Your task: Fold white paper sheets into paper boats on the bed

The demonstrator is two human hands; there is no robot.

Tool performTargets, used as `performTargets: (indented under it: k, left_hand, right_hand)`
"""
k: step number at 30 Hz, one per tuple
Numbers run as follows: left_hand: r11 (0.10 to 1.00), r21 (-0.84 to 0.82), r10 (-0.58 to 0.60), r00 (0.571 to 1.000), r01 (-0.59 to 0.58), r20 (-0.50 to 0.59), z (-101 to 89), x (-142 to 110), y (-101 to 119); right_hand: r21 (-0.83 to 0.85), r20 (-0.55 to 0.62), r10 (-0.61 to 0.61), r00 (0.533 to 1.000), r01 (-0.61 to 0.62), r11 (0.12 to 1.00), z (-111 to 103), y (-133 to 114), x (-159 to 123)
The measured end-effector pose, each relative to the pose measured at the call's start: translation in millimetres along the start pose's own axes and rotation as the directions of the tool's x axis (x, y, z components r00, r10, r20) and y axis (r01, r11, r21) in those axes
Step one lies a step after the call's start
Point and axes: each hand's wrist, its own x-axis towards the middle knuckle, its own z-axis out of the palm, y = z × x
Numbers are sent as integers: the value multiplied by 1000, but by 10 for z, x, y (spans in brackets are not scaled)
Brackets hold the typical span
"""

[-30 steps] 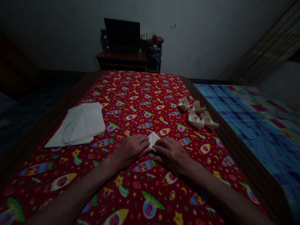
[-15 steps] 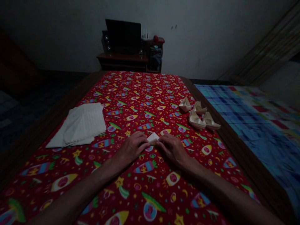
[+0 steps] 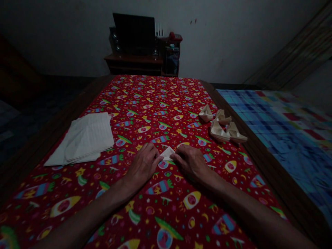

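Note:
A small piece of folded white paper [image 3: 167, 153] lies on the red patterned cloth [image 3: 160, 190], its top forming a point. My left hand [image 3: 145, 159] grips its left side between thumb and fingers. On the right side, my right hand [image 3: 190, 158] pinches it the same way. Both hands partly cover the paper, so its full outline is hidden. To the right sit several folded paper boats [image 3: 220, 130], grouped close together. A loose stack of paper sheets [image 3: 88, 136] rests to the left of my left hand.
Dark wooden edges [image 3: 259, 152] border the cloth. Beyond the far end stands a low cabinet [image 3: 133, 64] carrying a dark screen [image 3: 134, 33], speakers and a red telephone [image 3: 175, 36]. A blue plaid cover [image 3: 243, 107] spreads at the right.
The view has tilted slightly downward. My left hand has turned a little, its thumb now stretched along the paper's lower left. The stack and boats have stayed in place.

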Motion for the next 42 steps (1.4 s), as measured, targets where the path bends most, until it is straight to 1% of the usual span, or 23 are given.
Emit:
performTargets:
  k: [5,7,9,12,13,14,17,20,21,22,23,25,27,31,34,36,38,40,42]
  left_hand:
    - [997,81,-7,1000,8,-12,-6,-11,41]
    - [992,122,15,1000,-13,-9,-17,-14,75]
    - [979,176,94,995,-99,41,-26,-23,113]
    - [927,242,259,956,-287,140,-20,-62,160]
    - [915,252,285,946,-316,154,-11,-84,172]
    - [911,257,289,944,-322,156,0,-108,181]
    - [933,246,232,961,-263,149,31,-183,201]
    - [940,258,183,969,-222,166,42,-232,222]
    - [939,267,174,969,-216,174,38,-239,230]
    - [937,276,165,969,-213,186,31,-242,237]
    - [935,285,158,968,-210,195,20,-242,243]
    - [932,298,147,966,-207,210,-9,-240,245]
    - [929,307,143,966,-206,215,-45,-245,229]
    - [921,334,138,970,-201,201,-103,-300,151]
    - [910,367,136,975,-193,175,-114,-367,83]
    - [903,381,145,975,-199,165,-113,-400,47]
    - [899,382,162,974,-213,160,-114,-407,25]
    - [904,368,173,973,-219,154,-118,-378,23]
    - [917,336,177,974,-216,143,-117,-314,41]
  right_hand:
    - [-82,-17,-16,1000,15,997,15,-10,4]
    - [-95,-19,-16,1000,15,995,29,-1,-1]
    - [-104,-20,-16,1000,14,994,44,9,-13]
    - [-100,-27,-12,1000,10,995,59,12,-36]
    - [-96,-35,-13,999,9,995,60,10,-43]
    - [-94,-45,-16,999,11,995,59,5,-48]
    - [-117,-75,-27,997,19,993,46,-19,-47]
    - [-200,-116,-51,992,27,979,37,-49,-49]
    - [-227,-115,-94,989,66,972,37,-55,-60]
    - [-246,-98,-161,982,132,960,39,-57,-79]
    - [-254,-63,-238,969,215,943,40,-54,-109]
    - [-237,25,-374,927,369,899,38,-27,-191]
    - [-234,78,-411,908,417,878,17,22,-290]
    - [-296,132,-380,915,403,866,-81,110,-436]
    - [-327,150,-373,916,402,855,-143,107,-459]
    - [-335,130,-368,920,391,858,-152,74,-441]
    - [-335,91,-344,935,354,873,-135,29,-406]
    - [-336,49,-327,944,324,884,-95,-18,-358]
    - [-339,36,-340,940,331,881,-37,-61,-301]
